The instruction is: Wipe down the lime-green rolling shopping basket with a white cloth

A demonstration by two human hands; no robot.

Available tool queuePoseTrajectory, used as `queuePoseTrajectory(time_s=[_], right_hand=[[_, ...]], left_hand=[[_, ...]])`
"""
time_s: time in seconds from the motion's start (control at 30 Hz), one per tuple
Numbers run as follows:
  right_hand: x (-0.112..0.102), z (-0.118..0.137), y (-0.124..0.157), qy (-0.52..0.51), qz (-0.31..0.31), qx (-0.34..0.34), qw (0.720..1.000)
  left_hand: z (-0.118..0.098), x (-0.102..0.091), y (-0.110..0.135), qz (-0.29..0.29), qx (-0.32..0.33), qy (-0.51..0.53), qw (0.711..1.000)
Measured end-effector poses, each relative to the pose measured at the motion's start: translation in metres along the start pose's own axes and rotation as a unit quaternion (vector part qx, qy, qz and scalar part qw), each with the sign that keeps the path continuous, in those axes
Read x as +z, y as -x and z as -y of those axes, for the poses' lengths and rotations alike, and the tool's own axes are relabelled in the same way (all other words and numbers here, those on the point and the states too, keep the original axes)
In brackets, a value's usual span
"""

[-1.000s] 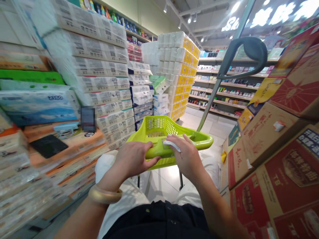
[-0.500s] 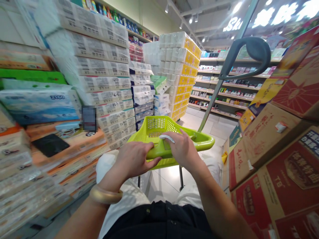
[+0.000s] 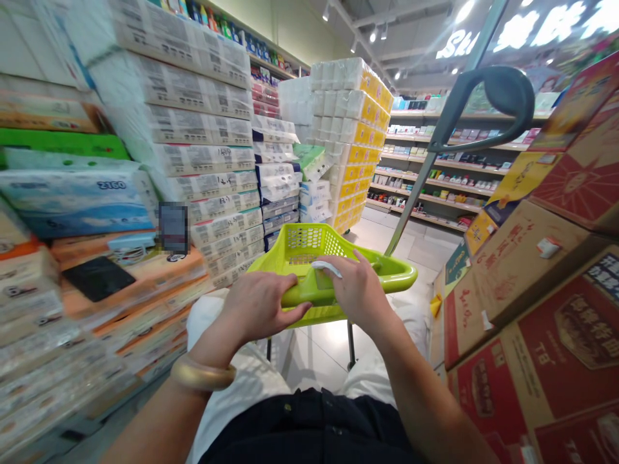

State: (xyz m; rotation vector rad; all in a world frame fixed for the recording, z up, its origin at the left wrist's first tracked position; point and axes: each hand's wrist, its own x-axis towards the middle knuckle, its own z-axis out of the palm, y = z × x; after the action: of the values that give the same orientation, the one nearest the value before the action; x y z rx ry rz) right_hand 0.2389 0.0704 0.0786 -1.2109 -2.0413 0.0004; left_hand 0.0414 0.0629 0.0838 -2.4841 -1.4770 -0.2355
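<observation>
A lime-green shopping cart (image 3: 403, 277) with a perforated basket stands right in front of my legs. My left hand (image 3: 258, 303) is wrapped over the left part of its rim, thumb underneath. On the centre of the same rim rests my right hand (image 3: 355, 283), closed around a folded white cloth or tissue (image 3: 326, 266), one edge of which pokes out by the fingers. Most of the cloth is hidden under that hand. A metal pole rises at the cart's right side and bears a grey loop handle (image 3: 442, 119).
Wrapped paper packs (image 3: 207, 122) are stacked high on the left, with a black flat object (image 3: 99, 279) on orange packs. Yellow-and-white paper packs (image 3: 355, 142) stand ahead. Red and brown cartons (image 3: 527, 258) line the right. Stocked shelves (image 3: 449, 164) are at the back.
The view has shifted slightly. Both hands stay on the cart's rim, and the white cloth remains under the right hand.
</observation>
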Motion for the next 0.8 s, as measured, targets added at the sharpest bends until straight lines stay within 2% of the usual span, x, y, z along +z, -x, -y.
queuePoseTrajectory(time_s=[0.27,0.4,0.5,0.6,0.67,0.8], right_hand=[[-0.016,-0.040,0.030,0.023,-0.113,0.041,0.992],[-0.011,-0.036,0.044,0.034,-0.142,0.040,0.988],[-0.003,-0.019,0.050,0.040,-0.137,0.003,0.990],[0.003,-0.006,0.054,0.036,-0.121,-0.036,0.991],[0.002,-0.008,0.056,0.037,-0.121,-0.040,0.991],[-0.007,-0.032,0.062,0.061,-0.155,-0.004,0.986]], left_hand=[[0.020,0.000,0.001,-0.027,-0.007,0.043,0.999],[0.029,-0.003,-0.003,-0.051,-0.013,0.069,0.996],[0.022,-0.002,-0.009,-0.100,0.005,0.086,0.991],[0.006,0.002,-0.016,-0.109,0.050,0.116,0.986],[-0.004,0.005,-0.020,-0.099,0.067,0.118,0.986],[-0.011,0.008,-0.025,-0.074,0.073,0.106,0.989]])
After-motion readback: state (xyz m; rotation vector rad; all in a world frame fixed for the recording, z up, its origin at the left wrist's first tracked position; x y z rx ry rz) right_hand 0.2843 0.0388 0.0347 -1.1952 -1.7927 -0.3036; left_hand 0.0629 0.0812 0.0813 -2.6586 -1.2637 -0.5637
